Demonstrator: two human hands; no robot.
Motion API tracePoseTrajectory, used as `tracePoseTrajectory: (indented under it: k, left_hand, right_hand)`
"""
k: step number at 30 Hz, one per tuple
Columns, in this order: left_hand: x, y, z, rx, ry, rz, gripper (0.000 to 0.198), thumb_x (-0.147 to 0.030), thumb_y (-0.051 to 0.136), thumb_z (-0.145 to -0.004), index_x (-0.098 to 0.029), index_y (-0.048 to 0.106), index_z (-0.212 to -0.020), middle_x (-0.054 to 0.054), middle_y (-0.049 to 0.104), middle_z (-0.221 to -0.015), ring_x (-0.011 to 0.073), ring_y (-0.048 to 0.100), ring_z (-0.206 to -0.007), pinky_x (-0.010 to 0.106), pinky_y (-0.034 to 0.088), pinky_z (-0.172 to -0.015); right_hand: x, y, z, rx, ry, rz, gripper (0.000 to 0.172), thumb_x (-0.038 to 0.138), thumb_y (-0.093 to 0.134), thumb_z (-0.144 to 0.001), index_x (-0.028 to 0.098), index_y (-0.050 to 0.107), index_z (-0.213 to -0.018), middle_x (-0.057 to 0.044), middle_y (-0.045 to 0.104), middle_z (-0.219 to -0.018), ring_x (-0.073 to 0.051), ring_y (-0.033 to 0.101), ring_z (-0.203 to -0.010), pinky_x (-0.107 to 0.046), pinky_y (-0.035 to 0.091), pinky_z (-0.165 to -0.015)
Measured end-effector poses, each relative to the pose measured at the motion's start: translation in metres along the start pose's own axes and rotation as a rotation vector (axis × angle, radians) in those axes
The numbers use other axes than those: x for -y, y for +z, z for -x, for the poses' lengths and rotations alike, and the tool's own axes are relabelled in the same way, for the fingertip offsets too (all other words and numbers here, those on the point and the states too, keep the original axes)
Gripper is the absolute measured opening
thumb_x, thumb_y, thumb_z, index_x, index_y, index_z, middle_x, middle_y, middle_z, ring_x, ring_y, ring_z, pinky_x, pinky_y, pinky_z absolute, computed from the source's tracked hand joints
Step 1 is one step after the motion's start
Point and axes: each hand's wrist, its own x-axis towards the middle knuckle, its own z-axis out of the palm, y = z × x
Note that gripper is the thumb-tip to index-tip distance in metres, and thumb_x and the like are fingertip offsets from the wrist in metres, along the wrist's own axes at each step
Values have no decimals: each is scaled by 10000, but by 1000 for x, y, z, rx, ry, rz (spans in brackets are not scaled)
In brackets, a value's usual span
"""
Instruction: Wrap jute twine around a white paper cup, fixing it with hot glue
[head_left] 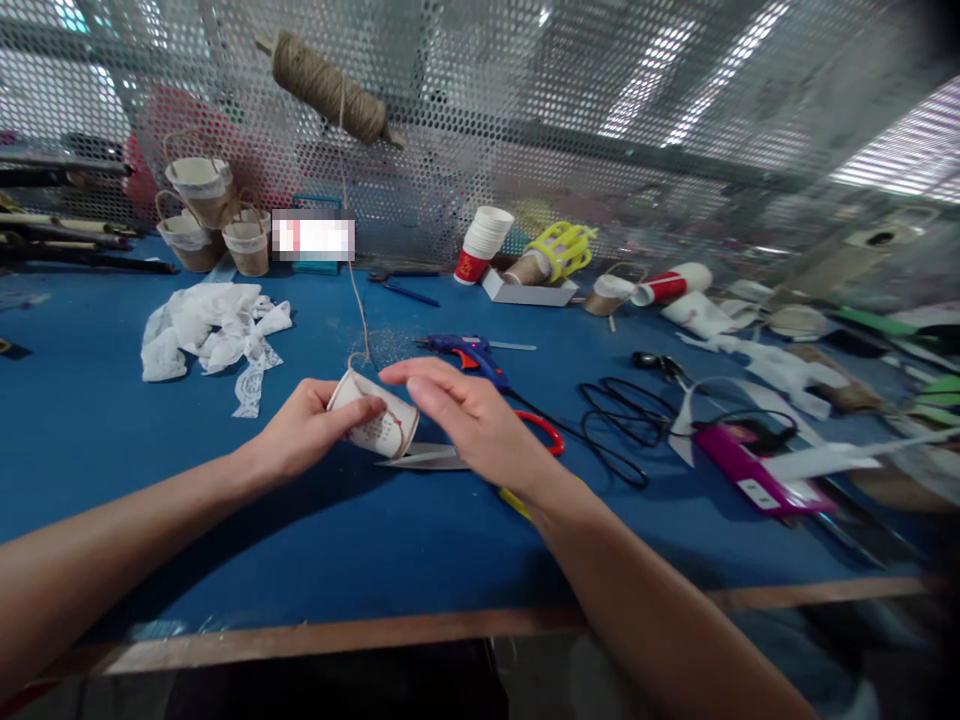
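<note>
My left hand (pixel 311 425) is closed around a white paper cup (pixel 386 425) with small printing, tipped onto its side above the table. Twine (pixel 358 300) runs down from the spool (pixel 326 85) on the mesh wall to the cup, and a strand lies across the cup's side. My right hand (pixel 472 410) is just right of the cup, its fingers stretched out and apparently holding nothing. Beneath it lie scissors (pixel 427 458) with a red handle, partly covered by the hand. A blue glue gun (pixel 469 355) rests just beyond.
White lace (pixel 210 330) is heaped at left, before several twine-wrapped cups (pixel 247 245). Pliers (pixel 409 285) lie farther back, near stacked paper cups (pixel 484 245). A black cord (pixel 615 420) and a purple power strip (pixel 757 470) occupy the right side. The table edge (pixel 337 635) is nearest me.
</note>
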Motion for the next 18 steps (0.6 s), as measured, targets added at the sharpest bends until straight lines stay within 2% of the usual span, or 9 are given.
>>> tracePoseTrajectory:
  k: [4,6,7,8,11,12,15,16,18]
  left_hand:
    - [-1,0,-1,-19,-2,98,169,-293,618,-705,-135,677,-698,24,698,-667,125,615,-609,216,478,-643]
    - [0,-1,-2,-34,12,122,151,-279,629,-700,-138,676,-674,21,701,-659,120,619,-606,207,483,-639]
    - [1,-2,-2,-39,18,131,144,-274,634,-698,-138,676,-672,20,702,-660,119,620,-605,205,485,-638]
    - [1,-3,-3,-44,23,136,143,-274,638,-697,-138,677,-676,22,704,-662,119,622,-605,205,487,-636]
    - [4,-6,-5,-59,31,118,170,-291,637,-701,-127,682,-716,41,710,-696,130,628,-614,216,493,-639]
    - [5,-6,-6,-62,35,110,185,-298,633,-705,-122,683,-730,48,711,-709,133,629,-616,219,495,-639]
    - [6,-8,-7,-58,52,100,199,-306,628,-711,-118,684,-743,54,711,-714,132,629,-616,213,496,-631]
    - [6,-8,-7,-58,57,99,196,-306,628,-711,-120,685,-738,52,711,-708,129,628,-614,208,496,-628]
    - [6,-8,-8,-71,59,96,190,-307,634,-705,-126,686,-730,46,712,-703,124,627,-610,202,496,-627]
  right_hand:
    - [-4,-37,-11,-188,154,100,287,348,419,-843,149,596,-948,-72,638,-952,-170,588,-874,-314,463,-757]
    - [-18,-57,-18,-314,264,364,274,339,429,-831,144,606,-906,-83,645,-889,-189,595,-813,-329,452,-732]
    - [-28,-65,-21,-306,362,547,233,322,453,-814,158,616,-848,-77,647,-837,-204,590,-793,-349,438,-730]
    - [-40,-72,-23,-285,414,597,176,292,513,-774,154,622,-767,-87,643,-765,-232,586,-766,-374,427,-715]
    - [-77,-79,-30,-175,505,601,107,221,677,-631,170,594,-586,-59,605,-600,-228,581,-665,-352,438,-647]
    - [-88,-77,-31,-147,527,589,107,226,687,-633,162,602,-615,-62,610,-635,-215,580,-673,-342,447,-646]
    - [-104,-70,-35,-129,557,527,196,295,541,-801,149,586,-922,-73,593,-942,-163,568,-800,-330,470,-703]
    - [-105,-68,-35,-140,561,498,201,288,533,-807,141,577,-936,-77,591,-949,-160,568,-800,-322,471,-698]
    - [-97,-67,-34,-176,561,419,154,239,604,-736,125,591,-839,-76,619,-792,-168,580,-701,-300,467,-627]
